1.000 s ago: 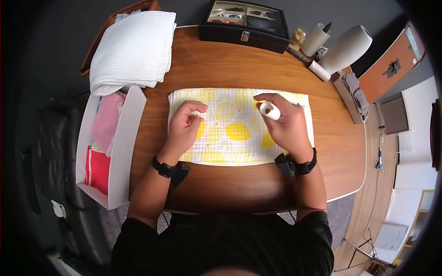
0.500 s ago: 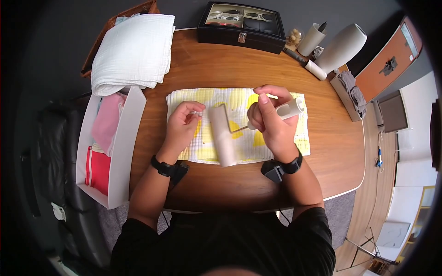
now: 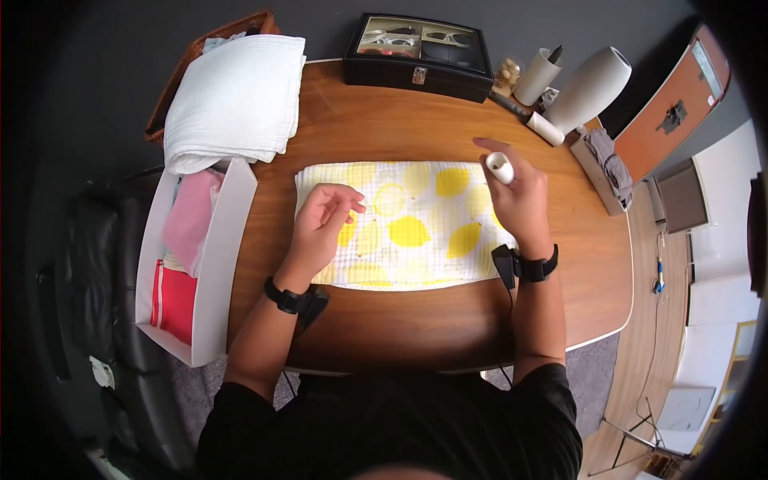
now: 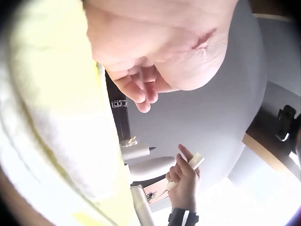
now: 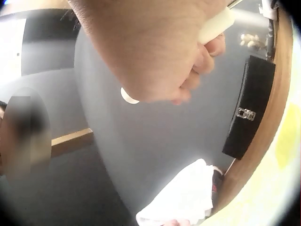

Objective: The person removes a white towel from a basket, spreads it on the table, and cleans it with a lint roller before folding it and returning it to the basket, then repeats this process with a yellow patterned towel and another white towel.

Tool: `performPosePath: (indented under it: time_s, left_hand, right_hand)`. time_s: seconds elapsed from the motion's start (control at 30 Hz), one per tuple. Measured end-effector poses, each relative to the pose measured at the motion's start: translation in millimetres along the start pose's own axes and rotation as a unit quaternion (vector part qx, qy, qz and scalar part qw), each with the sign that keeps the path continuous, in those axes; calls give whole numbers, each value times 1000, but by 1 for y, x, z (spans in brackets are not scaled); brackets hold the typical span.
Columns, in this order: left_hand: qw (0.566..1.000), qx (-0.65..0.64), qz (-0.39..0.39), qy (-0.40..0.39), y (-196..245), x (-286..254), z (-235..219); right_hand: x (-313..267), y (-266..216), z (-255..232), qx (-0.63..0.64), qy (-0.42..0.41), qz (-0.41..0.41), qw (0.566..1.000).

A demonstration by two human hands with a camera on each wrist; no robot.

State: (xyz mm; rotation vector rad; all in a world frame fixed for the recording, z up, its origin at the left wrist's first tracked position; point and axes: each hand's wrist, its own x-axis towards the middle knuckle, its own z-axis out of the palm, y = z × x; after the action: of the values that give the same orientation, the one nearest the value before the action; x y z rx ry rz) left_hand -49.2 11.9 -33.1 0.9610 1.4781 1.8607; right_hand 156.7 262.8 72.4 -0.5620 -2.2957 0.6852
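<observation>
My right hand [image 3: 522, 206] grips the white handle [image 3: 500, 167] of a lint roller above the right side of a folded cloth [image 3: 410, 232] printed with yellow lemons. The handle's end faces up towards the head camera, and the hand hides the roller head there. In the right wrist view, fingers wrap the pale handle [image 5: 218, 26]; the left wrist view also shows this handle [image 4: 195, 161] raised in the hand. Over the cloth's left side hovers my left hand [image 3: 318, 228], fingers loosely bent, holding nothing.
At left stands a white box [image 3: 210, 280] of folded clothes, beneath a white folded cloth [image 3: 236, 96] by a wicker basket [image 3: 168, 92]. A black glasses case [image 3: 420, 76], white vase [image 3: 590, 92], another roller [image 3: 546, 128] and a small box [image 3: 596, 178] line the back and right.
The right hand swung the lint roller out to the left, showing its roller head, then turned it back and moved right, handle end up. The left hand has barely moved.
</observation>
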Motion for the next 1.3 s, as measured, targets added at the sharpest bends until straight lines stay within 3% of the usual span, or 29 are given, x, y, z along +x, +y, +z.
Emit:
performPosePath:
  time_s: [0.1,0.17,0.23,0.37,0.5,0.7,0.8,0.9,0.97,1.1,1.17,1.3]
  left_hand:
    - [995,-86,-36,18,-2,-1,-9]
    - [988,-140,-60,23,-13,3,-14]
    - [983,-162,-73,37,-20,6,-17]
    - [979,-169,-94,63,-15,5,-13]
    - [979,-163,-108,54,-10,6,-14]
    - [984,-134,-113,28,-15,8,-15]
    - [981,-138,-129,37,-8,7,-13]
    - [978,-165,-120,39,-7,7,-12]
    - [974,-195,-110,42,-12,7,-14]
    - [960,-261,-99,16,-17,8,-28]
    - [947,-306,-93,16,-15,7,-29]
    - [927,-355,-113,27,-9,7,-31]
  right_hand:
    - [0,-5,1,144,90,-64,983]
    - [-8,-19,0,293,81,17,953]
    - [-10,-22,6,445,67,47,892]
    - [7,-10,28,579,74,35,811]
    - [11,19,26,613,123,90,775]
    - [15,74,-20,549,246,112,791]
    - [7,121,-30,568,275,98,769]
    - [5,127,-7,588,310,134,735]
    - [4,106,12,608,242,112,748]
    - [0,13,52,619,132,83,770]
    - [-7,8,65,600,42,37,798]
    - [-1,-4,53,500,34,36,864]
